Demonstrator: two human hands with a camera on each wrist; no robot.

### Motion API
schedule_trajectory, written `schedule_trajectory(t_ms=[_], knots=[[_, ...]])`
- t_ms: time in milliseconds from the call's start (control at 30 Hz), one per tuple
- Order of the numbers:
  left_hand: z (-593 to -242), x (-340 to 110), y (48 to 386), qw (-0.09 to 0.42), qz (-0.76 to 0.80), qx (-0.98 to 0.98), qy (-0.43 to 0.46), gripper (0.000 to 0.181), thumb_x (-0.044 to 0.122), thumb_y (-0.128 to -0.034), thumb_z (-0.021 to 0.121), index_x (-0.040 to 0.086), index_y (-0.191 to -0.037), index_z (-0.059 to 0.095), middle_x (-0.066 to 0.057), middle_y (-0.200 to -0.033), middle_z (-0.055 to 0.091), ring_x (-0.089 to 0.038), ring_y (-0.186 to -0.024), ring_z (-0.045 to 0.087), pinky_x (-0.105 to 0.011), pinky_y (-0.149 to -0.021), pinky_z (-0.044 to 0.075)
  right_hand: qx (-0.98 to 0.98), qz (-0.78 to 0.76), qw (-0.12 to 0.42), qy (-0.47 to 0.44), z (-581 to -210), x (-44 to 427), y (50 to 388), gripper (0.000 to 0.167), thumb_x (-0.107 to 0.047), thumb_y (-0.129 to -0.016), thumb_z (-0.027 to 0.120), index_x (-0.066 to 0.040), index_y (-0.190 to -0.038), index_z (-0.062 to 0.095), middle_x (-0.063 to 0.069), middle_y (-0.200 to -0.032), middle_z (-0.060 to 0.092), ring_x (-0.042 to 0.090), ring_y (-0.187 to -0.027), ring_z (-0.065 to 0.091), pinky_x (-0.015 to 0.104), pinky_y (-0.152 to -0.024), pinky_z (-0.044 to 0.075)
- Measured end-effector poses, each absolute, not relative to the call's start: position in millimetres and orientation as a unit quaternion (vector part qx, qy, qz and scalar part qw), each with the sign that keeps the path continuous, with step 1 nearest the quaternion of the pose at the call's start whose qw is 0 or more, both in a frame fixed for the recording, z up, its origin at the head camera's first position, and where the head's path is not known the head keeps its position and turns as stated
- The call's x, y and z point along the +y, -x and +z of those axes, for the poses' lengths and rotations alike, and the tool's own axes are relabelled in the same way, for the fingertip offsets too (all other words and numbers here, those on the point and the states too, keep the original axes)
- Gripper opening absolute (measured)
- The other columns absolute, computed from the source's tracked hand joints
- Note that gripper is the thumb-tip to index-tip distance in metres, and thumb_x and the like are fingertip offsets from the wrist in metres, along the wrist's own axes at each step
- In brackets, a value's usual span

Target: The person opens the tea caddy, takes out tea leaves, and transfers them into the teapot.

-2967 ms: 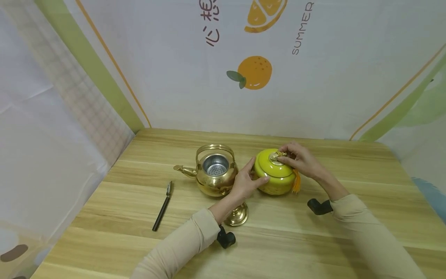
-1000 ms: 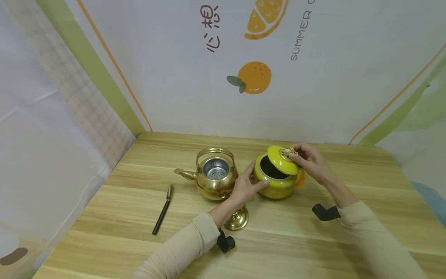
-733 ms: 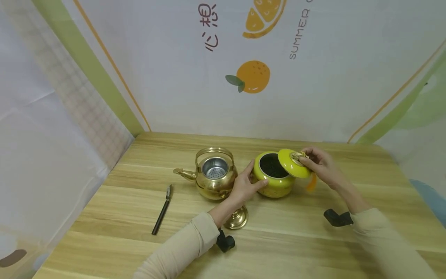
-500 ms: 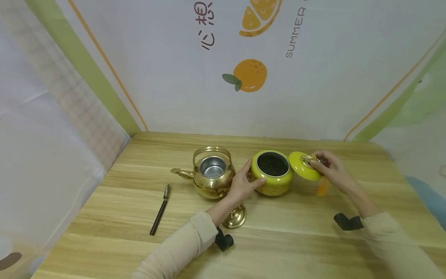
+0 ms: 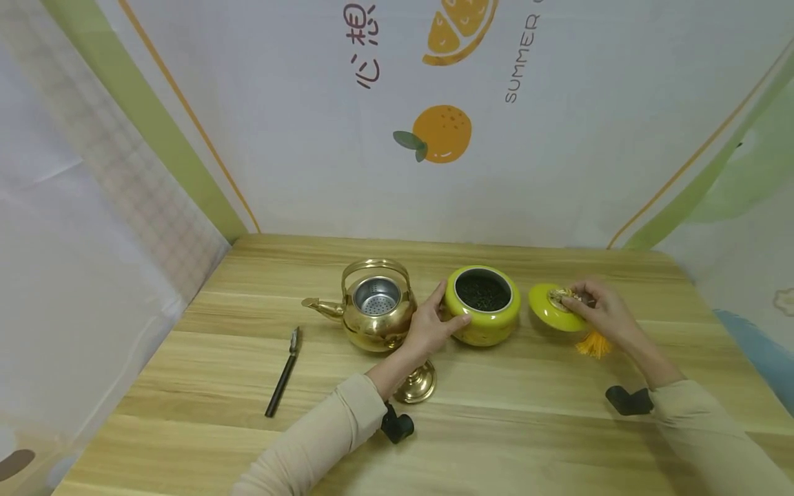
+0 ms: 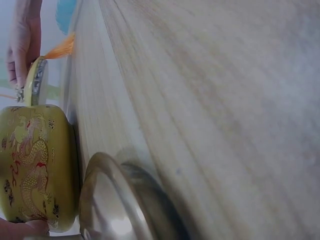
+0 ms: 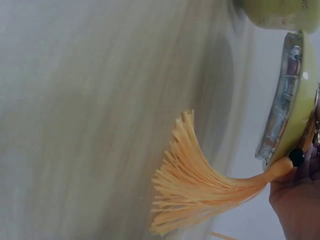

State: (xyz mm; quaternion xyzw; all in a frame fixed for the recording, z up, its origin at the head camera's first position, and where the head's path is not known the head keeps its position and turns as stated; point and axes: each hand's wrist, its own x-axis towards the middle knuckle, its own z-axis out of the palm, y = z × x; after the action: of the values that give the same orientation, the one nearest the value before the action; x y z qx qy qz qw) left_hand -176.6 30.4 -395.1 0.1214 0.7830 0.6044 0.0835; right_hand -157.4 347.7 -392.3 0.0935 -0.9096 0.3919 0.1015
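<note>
A yellow jar point(image 5: 486, 329) stands uncovered, with dark leafy bits inside. The left hand point(image 5: 428, 331) rests against its left side, thumb and fingers spread around the wall; in the left wrist view the jar point(image 6: 37, 165) shows a dragon pattern. To the right, the right hand point(image 5: 604, 313) pinches the gold knob of the yellow lid point(image 5: 548, 313). In the right wrist view the lid point(image 7: 302, 100) is held above the table, its clear-rimmed underside showing and its orange tassel point(image 7: 200, 190) hanging. A gold teapot point(image 5: 378, 331) with a strainer inside stands left of the jar.
A small gold lid point(image 5: 418, 386) lies on the table below the left wrist. A dark-handled tool point(image 5: 282, 382) lies at the left of the wooden table point(image 5: 509, 441). Behind the table hangs a printed cloth point(image 5: 322, 165). Black wrist mounts project by both sleeves.
The right hand has lifted the yellow lid off the jar and carried it to the right, lower than half a second ago. The left hand has stayed at the jar. The head view has shifted slightly.
</note>
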Motion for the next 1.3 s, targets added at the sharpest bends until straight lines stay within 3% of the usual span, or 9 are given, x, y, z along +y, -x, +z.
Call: schedule_trajectory(t_ms=[300, 800, 1300], knots=[[-396.7, 30.9, 178.6, 0.084, 0.600, 0.786, -0.121, 0.081, 0.021, -0.0836, 0.072, 0.007, -0.148, 0.025, -0.008, -0.149, 0.036, -0.024, -0.128, 0.045, -0.035, -0.108, 0.037, -0.925, 0.360, 0.089, -0.085, -398.7, 346.5, 159.4, 0.021, -0.012, -0.092, 0.061, 0.006, -0.102, 0.060, 0.012, -0.088, 0.055, 0.002, -0.071, 0.044, 0.020, -0.053, 0.041], [-395.5, 30.5, 175.7, 0.072, 0.586, 0.796, -0.132, 0.081, 0.024, -0.0836, 0.072, 0.005, -0.148, 0.027, -0.011, -0.148, 0.039, -0.025, -0.126, 0.047, -0.034, -0.106, 0.039, -0.929, 0.348, 0.091, -0.088, -404.7, 344.7, 161.0, 0.018, -0.009, -0.090, 0.062, 0.006, -0.099, 0.062, 0.010, -0.085, 0.052, 0.005, -0.071, 0.041, 0.020, -0.054, 0.038], [-394.8, 31.2, 177.0, 0.086, 0.590, 0.794, -0.118, 0.081, 0.022, -0.0839, 0.072, 0.007, -0.148, 0.025, -0.008, -0.151, 0.033, -0.023, -0.133, 0.039, -0.034, -0.109, 0.035, -0.928, 0.348, 0.095, -0.095, -405.4, 344.2, 160.6, 0.016, -0.007, -0.089, 0.064, 0.007, -0.098, 0.061, 0.011, -0.085, 0.052, 0.005, -0.070, 0.040, 0.018, -0.054, 0.037]])
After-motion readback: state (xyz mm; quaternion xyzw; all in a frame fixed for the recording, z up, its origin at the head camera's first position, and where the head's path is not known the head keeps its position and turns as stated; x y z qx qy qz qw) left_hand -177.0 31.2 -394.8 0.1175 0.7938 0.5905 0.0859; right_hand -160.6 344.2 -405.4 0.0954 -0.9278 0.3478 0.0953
